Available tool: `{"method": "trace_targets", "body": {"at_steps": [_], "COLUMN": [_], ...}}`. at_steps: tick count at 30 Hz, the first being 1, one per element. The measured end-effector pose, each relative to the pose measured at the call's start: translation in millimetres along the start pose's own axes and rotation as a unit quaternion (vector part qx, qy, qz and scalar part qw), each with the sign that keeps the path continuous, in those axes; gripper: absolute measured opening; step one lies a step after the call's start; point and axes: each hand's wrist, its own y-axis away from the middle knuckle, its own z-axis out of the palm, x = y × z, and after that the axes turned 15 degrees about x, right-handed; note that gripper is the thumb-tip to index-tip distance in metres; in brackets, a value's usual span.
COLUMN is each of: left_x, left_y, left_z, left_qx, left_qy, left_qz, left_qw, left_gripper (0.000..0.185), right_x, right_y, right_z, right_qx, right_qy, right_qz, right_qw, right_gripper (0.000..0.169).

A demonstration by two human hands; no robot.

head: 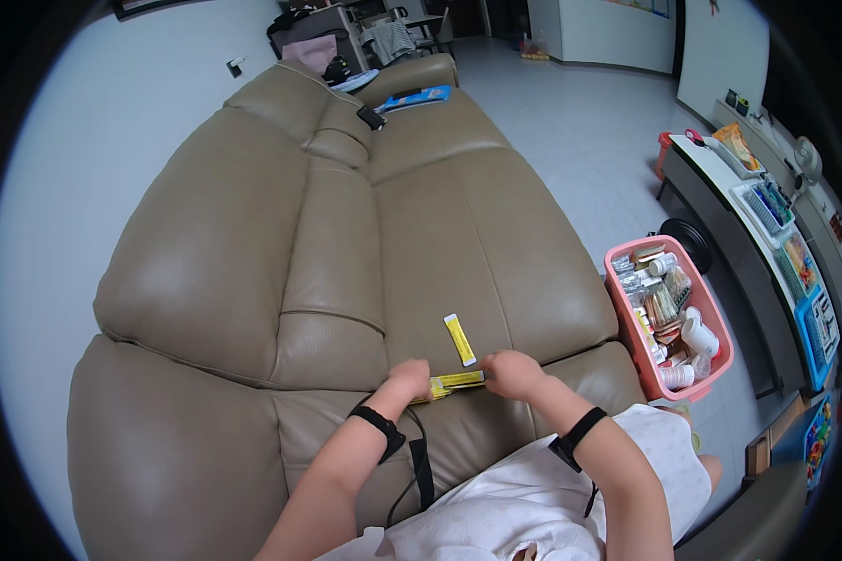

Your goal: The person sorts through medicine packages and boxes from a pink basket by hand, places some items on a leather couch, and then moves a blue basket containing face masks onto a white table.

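Low in the middle of the view, my left hand [410,379] is closed around the left end of several yellow stick packets [456,381], which lie fanned just over the tan leather sofa [431,252]. At the right end of these packets is my right hand [511,374], its fingertips against or very near one of them; whether they pinch it I cannot tell. A single yellow stick packet [460,340] with white ends lies on the seat just beyond both hands. Black straps circle both wrists.
A pink plastic bin [723,350] of bottles and packets stands on the floor right of the sofa. A black phone [371,118] and a blue package [421,98] lie on the sofa's far end. At right, a long low table [687,151] holds baskets. A black cable runs beside my left forearm.
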Motion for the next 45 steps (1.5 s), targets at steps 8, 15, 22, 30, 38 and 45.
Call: {"method": "trace_targets", "body": {"at_steps": [8, 15, 22, 30, 38, 45], "left_x": [-6, -13, -32, -39, -24, 34], "left_y": [-7, -13, -29, -30, -31, -15], "left_z": [23, 24, 19, -12, -10, -24], "left_qx": [-0.011, -0.01, -0.013, 0.077, 0.005, -0.068], "left_qy": [-0.076, -0.038, 0.014, 0.128, 0.585, 0.758], "left_qz": [0.117, 0.147, 0.133, 0.091, -0.027, -0.057], "left_qw": [0.99, 0.988, 0.991, 0.985, 0.81, 0.646], "left_gripper": [0.026, 0.022, 0.023, 0.025, 0.019, 0.032], "right_x": [-45, -33, -20, -17, -7, 18], "right_y": [-45, -69, -45, -26, -23, -10], "right_z": [42, 71, 66, 88, 31, 15], "right_qx": [0.124, 0.125, 0.068, -0.006, 0.105, 0.172], "right_qy": [0.057, 0.063, 0.036, 0.17, -0.015, -0.498], "right_qz": [0.094, 0.154, -0.002, -0.058, 0.042, 0.235], "right_qw": [0.986, 0.978, 0.997, 0.984, 0.993, 0.817], "right_gripper": [0.033, 0.021, 0.015, 0.023, 0.028, 0.024]}}
